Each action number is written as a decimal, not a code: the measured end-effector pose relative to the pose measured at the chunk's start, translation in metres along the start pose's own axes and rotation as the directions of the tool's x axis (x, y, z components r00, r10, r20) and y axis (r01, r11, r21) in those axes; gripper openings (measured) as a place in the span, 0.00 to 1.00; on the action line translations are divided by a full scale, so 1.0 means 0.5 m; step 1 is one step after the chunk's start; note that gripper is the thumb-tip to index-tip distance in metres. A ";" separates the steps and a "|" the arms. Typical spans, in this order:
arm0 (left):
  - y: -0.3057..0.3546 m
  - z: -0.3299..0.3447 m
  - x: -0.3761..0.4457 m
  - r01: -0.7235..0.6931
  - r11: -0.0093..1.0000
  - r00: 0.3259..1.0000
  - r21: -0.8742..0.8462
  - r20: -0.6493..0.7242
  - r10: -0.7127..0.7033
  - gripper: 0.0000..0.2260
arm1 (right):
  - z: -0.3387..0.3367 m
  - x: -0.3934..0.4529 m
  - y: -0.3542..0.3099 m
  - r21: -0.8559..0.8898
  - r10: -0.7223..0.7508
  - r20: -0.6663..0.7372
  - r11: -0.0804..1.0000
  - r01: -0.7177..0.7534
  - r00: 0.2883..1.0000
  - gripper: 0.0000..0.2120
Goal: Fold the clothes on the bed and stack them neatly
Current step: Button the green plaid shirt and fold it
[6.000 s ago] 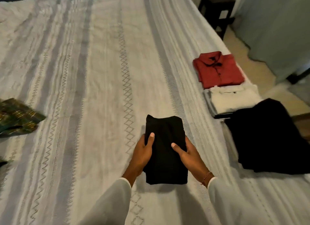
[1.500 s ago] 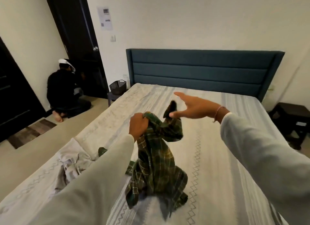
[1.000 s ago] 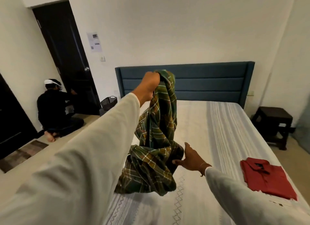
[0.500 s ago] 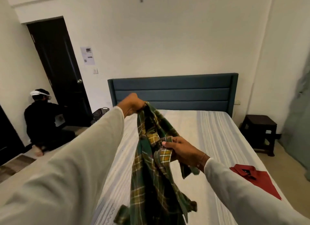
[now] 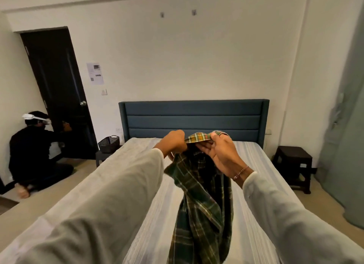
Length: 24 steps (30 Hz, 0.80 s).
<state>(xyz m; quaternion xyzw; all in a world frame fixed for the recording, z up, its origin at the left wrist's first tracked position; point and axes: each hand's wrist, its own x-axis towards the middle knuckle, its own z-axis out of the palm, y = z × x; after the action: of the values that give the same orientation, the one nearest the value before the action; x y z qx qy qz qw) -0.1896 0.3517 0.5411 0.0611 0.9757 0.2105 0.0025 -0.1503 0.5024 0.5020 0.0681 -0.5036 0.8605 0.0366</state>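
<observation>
A green plaid shirt (image 5: 202, 208) hangs in the air above the bed (image 5: 254, 185), bunched and dangling below its collar. My left hand (image 5: 173, 143) grips the left end of the collar. My right hand (image 5: 220, 151) pinches the right end of the collar, palm toward me, a bracelet on the wrist. The collar is stretched between both hands at the height of the headboard. The folded clothes seen earlier are out of view.
A blue padded headboard (image 5: 194, 120) stands against the far wall. A dark stool (image 5: 293, 163) sits right of the bed, a black basket (image 5: 109, 144) on a small table to the left. A person (image 5: 33, 151) in black kneels by the dark door (image 5: 59, 90).
My right hand has climbed from the shirt's middle up to the collar beside my left hand. The view has tilted up; the red folded shirt has dropped out of view.
</observation>
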 end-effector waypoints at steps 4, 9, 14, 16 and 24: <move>-0.007 -0.040 0.016 -0.123 0.988 0.934 -0.093 -0.347 0.084 0.06 | -0.048 0.008 -0.012 -0.936 -0.571 0.024 0.276 0.220 0.820 0.17; 0.015 -0.104 0.016 -0.254 0.967 0.837 -0.016 -0.504 0.212 0.08 | -0.082 0.024 -0.032 -0.980 -0.896 0.197 -0.173 0.095 0.399 0.34; 0.007 -0.110 0.019 -0.076 0.977 0.789 0.198 -0.587 0.180 0.09 | -0.108 0.092 -0.078 -0.987 -0.337 -0.042 -0.135 -0.092 0.941 0.18; -0.010 -0.102 0.018 0.036 0.975 0.839 0.219 -0.537 0.090 0.15 | -0.108 0.095 -0.094 -0.981 -0.150 -0.179 0.102 -0.165 0.972 0.13; -0.087 -0.026 0.043 0.202 0.897 0.970 -0.394 -0.044 -0.238 0.10 | -0.062 0.040 -0.075 -0.388 0.282 -0.258 0.846 -0.367 0.924 0.18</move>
<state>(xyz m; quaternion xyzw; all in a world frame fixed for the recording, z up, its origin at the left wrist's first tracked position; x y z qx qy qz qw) -0.2164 0.3095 0.5358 -0.0609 0.9146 0.3997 -0.0064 -0.1675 0.5477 0.5224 -0.1111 -0.6786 0.7245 -0.0478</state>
